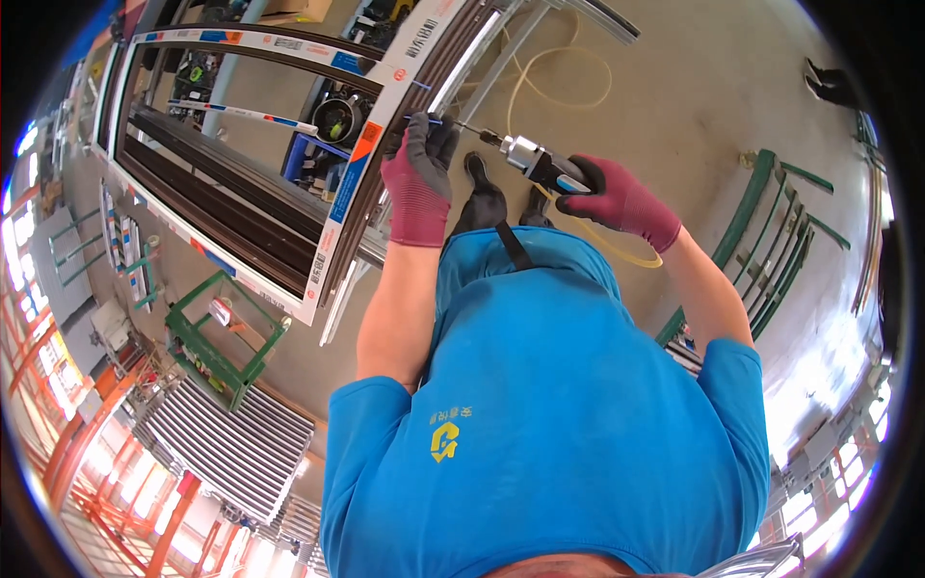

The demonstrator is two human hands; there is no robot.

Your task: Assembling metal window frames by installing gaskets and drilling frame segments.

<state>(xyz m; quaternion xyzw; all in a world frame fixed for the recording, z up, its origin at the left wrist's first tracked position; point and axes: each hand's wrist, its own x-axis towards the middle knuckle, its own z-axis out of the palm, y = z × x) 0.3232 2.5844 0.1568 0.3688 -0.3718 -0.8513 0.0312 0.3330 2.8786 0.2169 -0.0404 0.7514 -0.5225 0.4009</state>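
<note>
My right hand, in a maroon and dark grey glove, is wrapped round an air drill with a silver front end. Its thin bit points left at the outer side of a long brown window frame covered with white, blue and orange protective tape. My left hand, gloved alike, is at that side of the frame, close to the bit's tip. Its fingers are bent together; whatever they may hold is too small to make out. A small blue strip shows beside the fingertips.
A yellowish air hose loops across the floor. A blue bin and tools show through the frame's opening. On the left stand a green trolley and a stack of grey profiles; on the right, a green rack. Another person's shoes are far right.
</note>
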